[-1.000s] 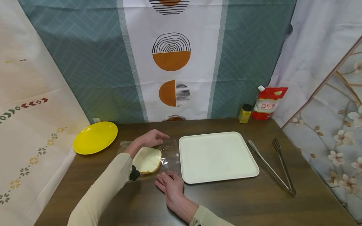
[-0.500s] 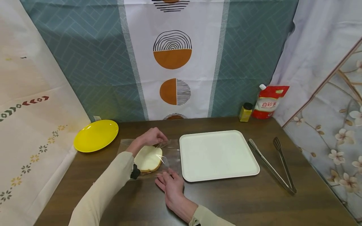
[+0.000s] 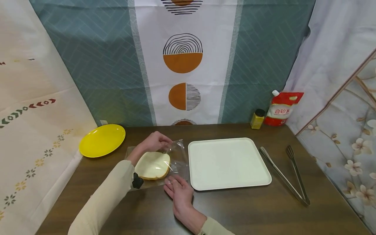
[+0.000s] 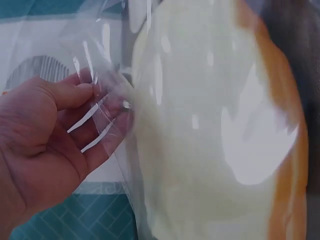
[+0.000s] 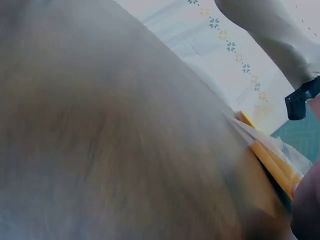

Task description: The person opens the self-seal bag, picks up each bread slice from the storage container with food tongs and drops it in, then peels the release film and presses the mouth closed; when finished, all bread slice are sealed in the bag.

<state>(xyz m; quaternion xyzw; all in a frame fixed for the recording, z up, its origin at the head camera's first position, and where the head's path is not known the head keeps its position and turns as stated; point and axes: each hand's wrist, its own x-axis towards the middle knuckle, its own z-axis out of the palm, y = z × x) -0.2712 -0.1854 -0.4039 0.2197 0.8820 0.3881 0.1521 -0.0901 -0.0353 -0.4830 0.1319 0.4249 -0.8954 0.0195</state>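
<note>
A slice of white bread with a brown crust [image 3: 152,165] lies inside a clear plastic zip bag [image 3: 180,160]. My left hand [image 3: 157,142] is at the bag's far edge, pinching the film between thumb and fingers; the left wrist view shows this hand [image 4: 55,120] close beside the bread [image 4: 200,125]. At the near edge, my right hand [image 3: 181,192] pinches the film near the bag's right end. Little of that hand [image 5: 307,205] enters the right wrist view, where the bread's crust [image 5: 274,162] is seen from the side.
A white tray [image 3: 229,163] lies right of the bag, with metal tongs [image 3: 285,178] beyond it. A yellow plate [image 3: 102,141] is at the back left. A yellow jar with a black lid [image 3: 257,119] and a red pouch [image 3: 280,109] stand at the back right.
The bag's right end has risen at its far corner, and the film there now stands up. Both hands stay at its edges. The head view has shifted slightly.
</note>
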